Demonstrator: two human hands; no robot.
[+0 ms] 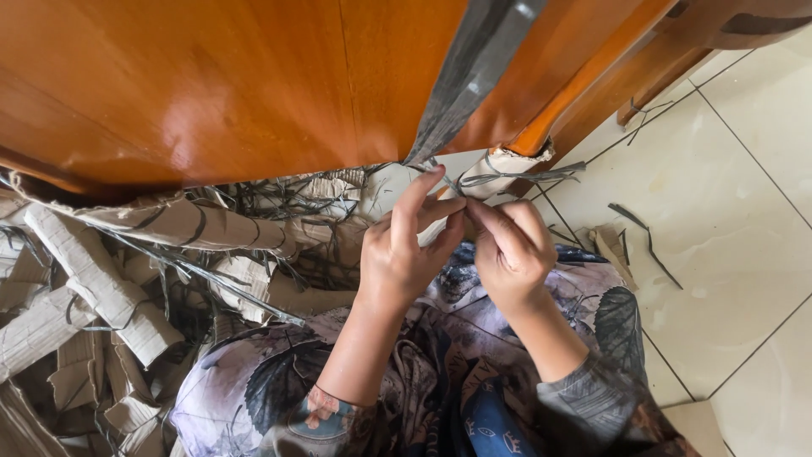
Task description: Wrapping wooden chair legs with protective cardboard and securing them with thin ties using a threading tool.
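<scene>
head view: thin grey strip (457,182) pinched between left hand (404,254) and right hand (507,250) (fingertips touching).

- A home, used as a makeshift craft spot.
- Polished wooden furniture (211,85) fills the upper frame.
- Pale floor tiles (727,220) at right.
- Rolled cardboard scraps (93,288) heaped at lower left.

At twelve o'clock the wooden door (211,76) shines glossy, varnished orange. A matt grey strip (474,72) hangs on it. At nine o'clock lie rough, ribbed cardboard rolls (101,288). My printed cloth (423,372) looks soft; the floor tiles (719,228) gleam smooth.
</scene>
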